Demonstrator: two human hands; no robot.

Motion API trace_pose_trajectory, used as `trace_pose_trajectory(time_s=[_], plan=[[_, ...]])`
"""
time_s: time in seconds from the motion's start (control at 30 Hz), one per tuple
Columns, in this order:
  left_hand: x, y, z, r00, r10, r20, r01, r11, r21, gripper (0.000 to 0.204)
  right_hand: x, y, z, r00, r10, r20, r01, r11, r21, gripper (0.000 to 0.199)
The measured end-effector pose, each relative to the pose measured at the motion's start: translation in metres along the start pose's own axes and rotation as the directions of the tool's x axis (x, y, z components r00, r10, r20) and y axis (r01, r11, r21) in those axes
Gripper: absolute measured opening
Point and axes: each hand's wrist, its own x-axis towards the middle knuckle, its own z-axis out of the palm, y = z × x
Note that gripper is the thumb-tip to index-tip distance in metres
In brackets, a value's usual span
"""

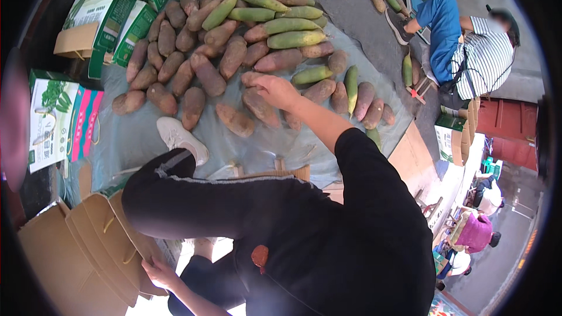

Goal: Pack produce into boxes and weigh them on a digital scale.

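My right hand (275, 90) reaches over the pile with its fingers closed around the upper end of a soil-brown radish (260, 109), which lies on the sheet. Beside it lie other brown radishes (208, 75) and long green radishes (295, 39), heaped toward the far side. Low at the left, my left hand (159, 273) is closed on the edge of an open brown cardboard box (93, 246). The inside of that box is mostly out of sight.
A bluish plastic sheet (129, 140) lies under the radishes, with my shoe (178, 139) on it. Printed cartons (52, 120) stand at the left and far left. A person in a striped shirt (486, 61) sits at the far right near another carton (453, 134).
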Motion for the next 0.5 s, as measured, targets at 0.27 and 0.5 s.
trace_pose_trajectory(time_s=[0.27,0.5], plan=[[-0.002,-0.011,0.005,0.998,0.049,-0.027,-0.051,0.997,-0.060,0.032,0.003,0.106,-0.011,0.931,0.362,0.044,-0.191,0.586,-0.787,0.025],[0.004,-0.001,-0.002,0.999,0.030,0.015,-0.029,0.999,-0.043,0.031,0.003,0.116,-0.025,0.842,0.501,0.198,-0.098,0.504,-0.858,0.033]])
